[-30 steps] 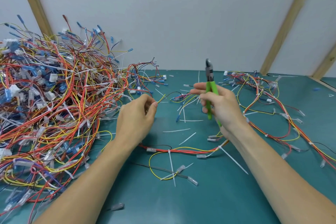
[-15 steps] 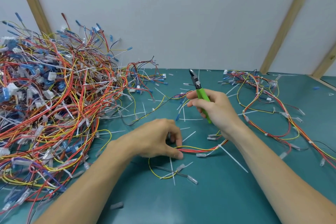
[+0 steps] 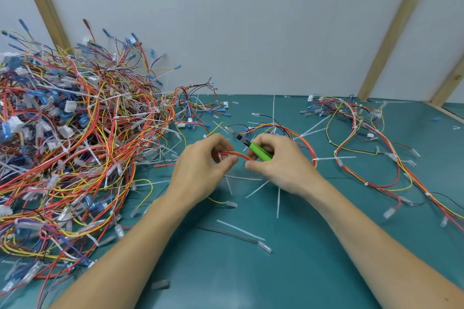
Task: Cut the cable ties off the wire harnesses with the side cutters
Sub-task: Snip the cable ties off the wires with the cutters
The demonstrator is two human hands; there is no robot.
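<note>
My left hand [image 3: 200, 168] pinches a red, orange and yellow wire harness [image 3: 305, 142] above the green table [image 3: 301, 271]; the harness loops away behind my right hand. My right hand [image 3: 276, 163] grips the green-handled side cutters [image 3: 258, 151], whose dark jaws [image 3: 237, 136] point up and left, just above the held wires. A white cable tie [image 3: 314, 159] sits on the harness loop to the right of my right hand. I cannot see whether the jaws touch a tie.
A big tangled pile of harnesses [image 3: 75, 148] fills the left side. A second harness bundle [image 3: 364, 138] lies at the right. Cut white ties [image 3: 257, 189] and loose terminals are scattered over the middle. Wooden frame posts [image 3: 391, 30] lean against the back wall.
My left hand lifted the harness off the table and up toward the cutters. My right hand came down and closer, tilting the cutters' jaws to the left over the wires.
</note>
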